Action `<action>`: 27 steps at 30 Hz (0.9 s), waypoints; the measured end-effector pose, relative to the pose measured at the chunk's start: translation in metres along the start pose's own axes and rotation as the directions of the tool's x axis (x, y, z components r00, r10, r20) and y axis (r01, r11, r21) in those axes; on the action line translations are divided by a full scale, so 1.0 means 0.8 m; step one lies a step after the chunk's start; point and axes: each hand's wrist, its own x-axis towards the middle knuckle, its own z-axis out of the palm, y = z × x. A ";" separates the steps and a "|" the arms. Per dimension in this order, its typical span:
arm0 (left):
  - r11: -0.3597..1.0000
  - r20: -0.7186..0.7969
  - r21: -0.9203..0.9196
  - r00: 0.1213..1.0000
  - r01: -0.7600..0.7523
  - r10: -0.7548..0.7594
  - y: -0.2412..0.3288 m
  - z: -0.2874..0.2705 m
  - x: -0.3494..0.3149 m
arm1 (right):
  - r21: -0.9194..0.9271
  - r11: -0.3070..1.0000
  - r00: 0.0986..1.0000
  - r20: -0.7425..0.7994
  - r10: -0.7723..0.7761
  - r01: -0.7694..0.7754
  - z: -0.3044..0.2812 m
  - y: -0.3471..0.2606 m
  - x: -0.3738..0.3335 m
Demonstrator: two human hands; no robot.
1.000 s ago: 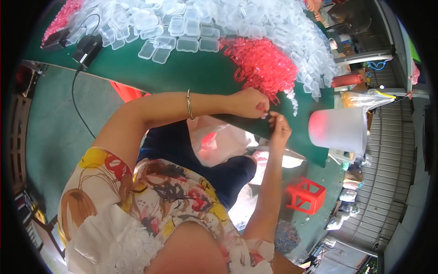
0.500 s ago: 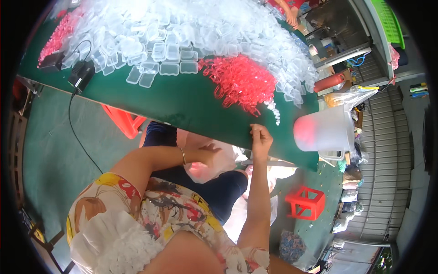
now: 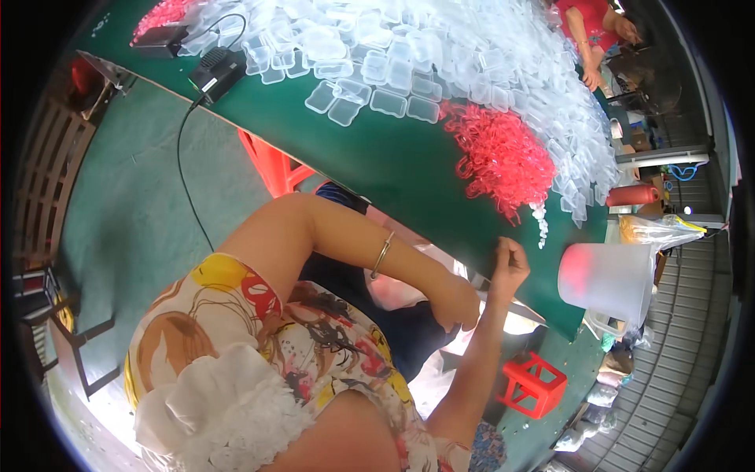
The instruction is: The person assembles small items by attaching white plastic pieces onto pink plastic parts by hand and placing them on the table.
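My right hand [image 3: 511, 266] rests at the near edge of the green table [image 3: 377, 165], its fingers closed in a pinch. Whatever is in the pinch is too small to make out. Just beyond it lies a short row of small white pieces [image 3: 541, 224], trailing from a heap of red plastic loops [image 3: 507, 157]. Below the table edge, beside my right forearm, is my left hand [image 3: 458, 303]. Its fingers point down, drawn together, and their tips are partly hidden. Over my lap lies a pinkish translucent bag [image 3: 391, 291].
Clear plastic boxes [image 3: 393, 75] cover the table's far side. A black device [image 3: 216, 75] with a cable sits left. At the right corner stands a translucent bucket [image 3: 609, 279]. Red stools [image 3: 535, 385] stand below. Across the table is another person [image 3: 590, 23].
My left hand has moved right and upward from the bag in my lap to beside my right forearm. The view has shifted; my right hand stays pinched at the table edge.
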 end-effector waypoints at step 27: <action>0.933 -0.559 -0.358 0.806 -0.025 -0.193 -0.097 -0.077 -0.033 | -0.584 0.804 0.982 -0.057 -0.178 0.112 0.020 -0.024 0.029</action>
